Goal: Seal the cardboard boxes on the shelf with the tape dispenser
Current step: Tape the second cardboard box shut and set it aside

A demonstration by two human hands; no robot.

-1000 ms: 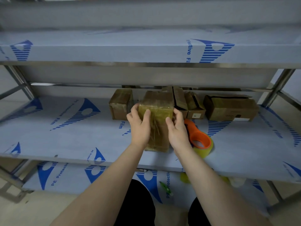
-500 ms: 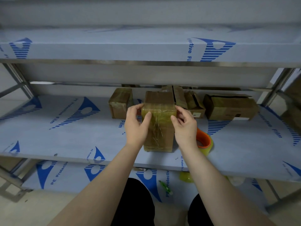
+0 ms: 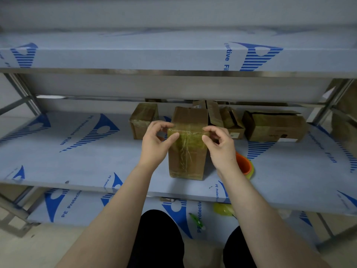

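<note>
A tall cardboard box (image 3: 186, 159) wrapped in clear tape stands upright on the middle shelf (image 3: 81, 163). My left hand (image 3: 155, 142) holds its upper left corner, thumb on the front face and fingers curled over the top edge. At the upper right corner my right hand (image 3: 219, 146) pinches the box the same way. The orange tape dispenser (image 3: 243, 165) with its yellowish roll lies on the shelf just right of the box, partly hidden behind my right wrist.
Several other cardboard boxes line the back of the shelf: one at the left (image 3: 144, 120), two narrow ones (image 3: 230, 121) and a wide one (image 3: 274, 126) at the right. The upper shelf (image 3: 173, 55) overhangs close above. A yellow object (image 3: 224, 208) and a green tool (image 3: 197, 221) lie on the lower shelf.
The box has been stood more upright and nearer the front edge. Both hands have slid from its sides up to the top corners.
</note>
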